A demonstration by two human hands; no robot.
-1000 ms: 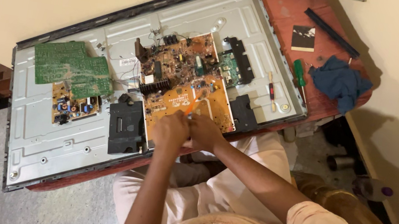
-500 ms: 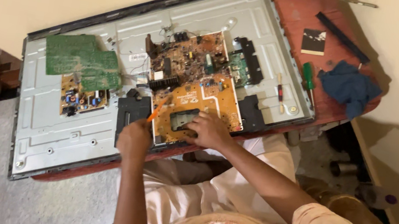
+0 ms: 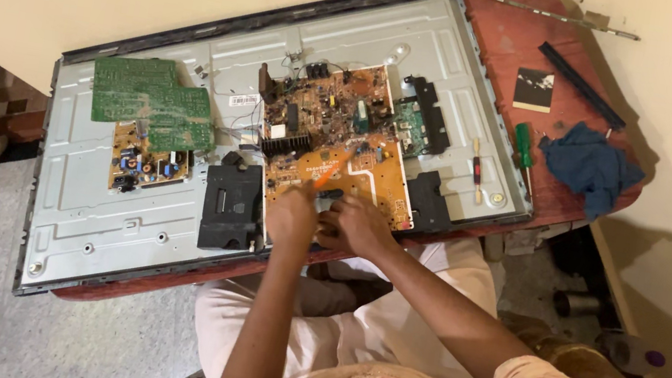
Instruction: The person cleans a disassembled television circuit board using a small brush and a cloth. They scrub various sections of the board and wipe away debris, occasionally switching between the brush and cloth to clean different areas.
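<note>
An opened flat-screen television back panel lies on a red table, its grey metal chassis facing up. In its middle sits an orange-brown circuit board crowded with parts. My left hand is closed on an orange-handled screwdriver, whose tip rests on the board's lower part. Beside it, my right hand rests on the board's near edge; what its fingers hold is hidden. Two green circuit boards lie at the panel's left over a smaller orange board.
A red-handled screwdriver lies on the panel's right side. On the red table are a green-handled screwdriver, a blue cloth, a black strip and a small dark card. A wall runs behind; grey floor lies left.
My left hand has come back from the panel's lower edge to the orange board, next to my right hand, with the screwdriver. The view has shifted slightly.
</note>
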